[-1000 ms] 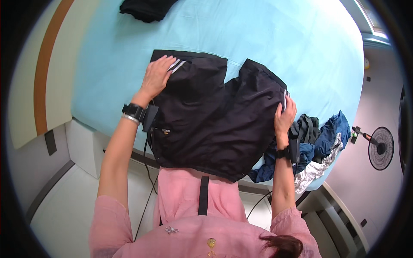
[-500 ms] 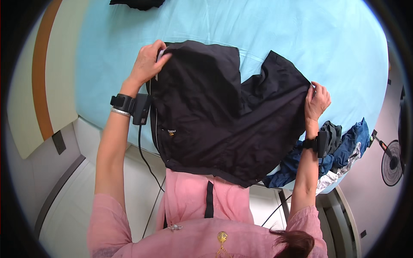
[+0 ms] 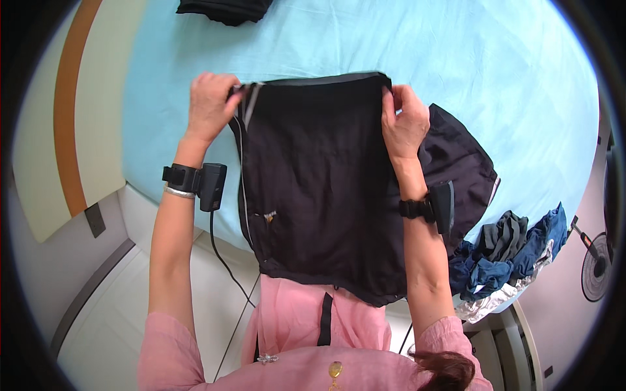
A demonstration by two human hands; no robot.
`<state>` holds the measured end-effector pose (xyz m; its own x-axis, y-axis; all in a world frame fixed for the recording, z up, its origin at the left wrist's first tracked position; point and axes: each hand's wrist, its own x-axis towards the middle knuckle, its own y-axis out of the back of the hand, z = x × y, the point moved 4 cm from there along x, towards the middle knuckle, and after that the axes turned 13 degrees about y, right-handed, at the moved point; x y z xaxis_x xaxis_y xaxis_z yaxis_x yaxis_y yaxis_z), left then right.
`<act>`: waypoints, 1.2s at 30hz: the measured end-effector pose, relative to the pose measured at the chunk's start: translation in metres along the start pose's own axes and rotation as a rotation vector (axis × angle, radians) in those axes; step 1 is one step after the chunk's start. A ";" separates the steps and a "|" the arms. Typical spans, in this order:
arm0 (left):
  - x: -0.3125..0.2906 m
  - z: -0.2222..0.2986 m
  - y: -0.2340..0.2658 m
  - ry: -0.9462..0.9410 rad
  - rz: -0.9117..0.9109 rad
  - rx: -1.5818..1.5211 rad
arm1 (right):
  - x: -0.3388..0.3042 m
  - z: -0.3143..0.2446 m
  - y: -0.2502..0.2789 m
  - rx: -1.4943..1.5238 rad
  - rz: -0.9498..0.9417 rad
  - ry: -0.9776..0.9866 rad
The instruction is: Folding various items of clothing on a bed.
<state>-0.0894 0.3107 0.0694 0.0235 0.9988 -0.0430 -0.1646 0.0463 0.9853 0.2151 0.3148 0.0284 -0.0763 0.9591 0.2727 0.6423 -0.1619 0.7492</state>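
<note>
The black shorts (image 3: 319,176) are spread across the near edge of the bed (image 3: 508,85), with the waist end brought past that edge against the pink clothing (image 3: 365,313) and the leg openings turned toward the far side. The hem of the left leg is now drawn nearly straight between the two hands. Its left corner is gripped by the left hand (image 3: 212,107), the thumb closed against curled fingers; the fingertips are slightly blurred. Its inner corner is pinched between thumb and fingers of the right hand (image 3: 405,124).

Half a second ago, the outer corner of the right leg was held by the right hand, and the arms were set wider apart. That corner has since been released, and the right hand has been brought inward to the left leg. The right leg is now left loose on the sheet, partly hidden by the right forearm, its hem slanted toward the bed's right edge. A second ago, both hands were laid on the outer sides of the legs.

The heap of blue, grey and white clothes (image 3: 505,244) is still kept at the bed's near right corner, beside the shorts.
</note>
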 end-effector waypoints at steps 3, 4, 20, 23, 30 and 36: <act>0.006 0.012 -0.005 0.078 0.198 0.125 | 0.008 0.000 -0.011 -0.077 0.002 0.089; 0.001 0.023 -0.010 0.124 0.326 0.154 | 0.005 0.000 -0.008 -0.094 0.043 0.128; 0.003 0.282 -0.086 -0.051 -0.011 -0.415 | -0.133 0.183 0.170 0.427 0.138 -0.853; 0.010 0.286 -0.095 0.011 0.040 -0.741 | -0.114 0.176 0.176 0.662 0.278 -0.696; 0.039 0.269 -0.096 0.171 0.178 -0.622 | -0.082 0.198 0.144 0.954 0.276 -0.707; -0.031 0.303 -0.091 -0.214 0.261 -0.302 | -0.109 0.207 0.144 0.890 0.136 -0.809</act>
<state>0.2232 0.2710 0.0315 0.1409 0.9535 0.2666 -0.4717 -0.1721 0.8648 0.4733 0.2346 -0.0187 0.3272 0.8660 -0.3782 0.9323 -0.3612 -0.0205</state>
